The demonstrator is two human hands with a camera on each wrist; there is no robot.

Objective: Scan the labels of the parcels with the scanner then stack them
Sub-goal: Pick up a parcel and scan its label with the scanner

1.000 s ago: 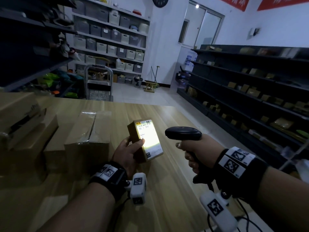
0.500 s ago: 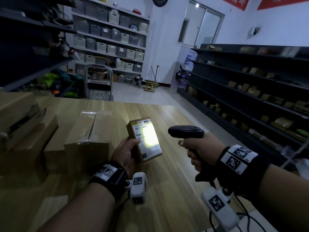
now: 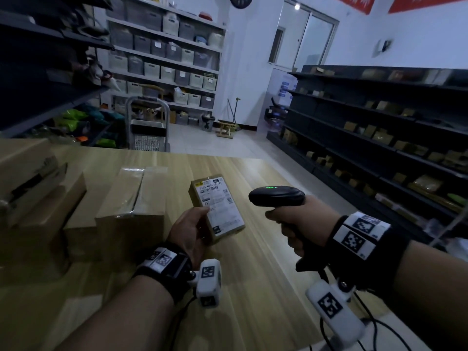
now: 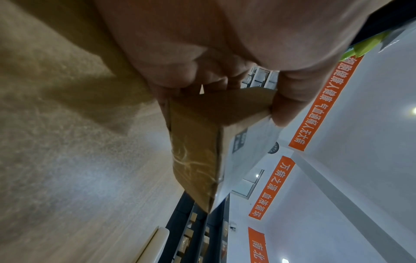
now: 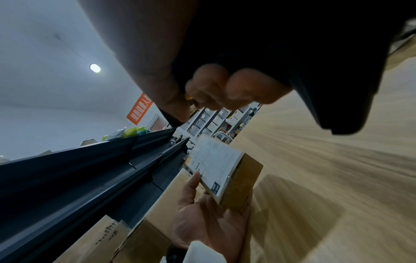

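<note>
Right hand (image 5: 229, 87) grips the black scanner (image 5: 315, 71); left hand (image 5: 209, 224) holds the labelled parcel (image 5: 225, 170)

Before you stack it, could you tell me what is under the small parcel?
The left hand grips the parcel above the bare table. Its fingers, underneath, are hidden in the head view.

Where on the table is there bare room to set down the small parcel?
Bare wood lies beyond the small parcel toward the table's far edge, and in front, between the left hand and right hand. The left side is crowded with cardboard boxes.
</note>
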